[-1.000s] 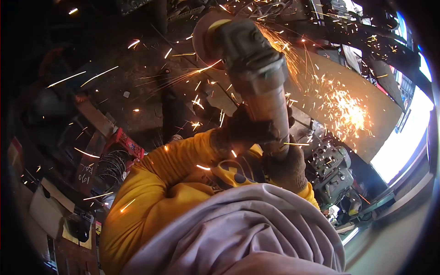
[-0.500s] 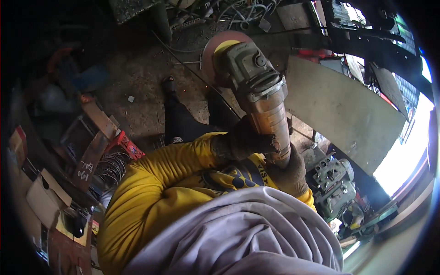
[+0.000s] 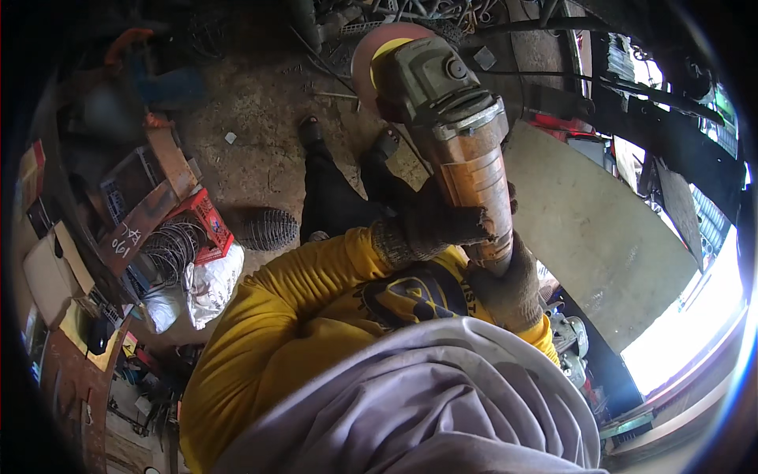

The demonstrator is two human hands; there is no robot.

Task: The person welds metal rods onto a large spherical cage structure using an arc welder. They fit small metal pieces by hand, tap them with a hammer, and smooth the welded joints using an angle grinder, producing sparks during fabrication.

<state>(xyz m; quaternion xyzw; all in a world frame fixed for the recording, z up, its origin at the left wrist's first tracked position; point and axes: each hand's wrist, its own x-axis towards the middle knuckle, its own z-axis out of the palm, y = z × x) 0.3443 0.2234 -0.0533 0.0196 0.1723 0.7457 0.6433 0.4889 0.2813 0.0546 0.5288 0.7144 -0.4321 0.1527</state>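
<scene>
An angle grinder with an orange body and grey gear head is held up in front of my chest. Its reddish disc with a yellow centre points to the far side. My left hand, in a dark work glove, is closed around the middle of the body. Around the rear end my right hand, also gloved, is wrapped, partly covered by the tool. Yellow sleeves cover my arms. I cannot tell whether the disc is spinning or touching anything.
A large flat panel leans at the right. To the left are a red plastic crate, coiled wire, a white sack and cardboard. Tangled metal scrap lies at the far side. My feet stand on the stained floor.
The view has shifted, showing both feet and more floor at left. The grinder sits slightly farther up and right in the picture. Tiny orange sparks near the disc no longer show. Both hands keep their grip.
</scene>
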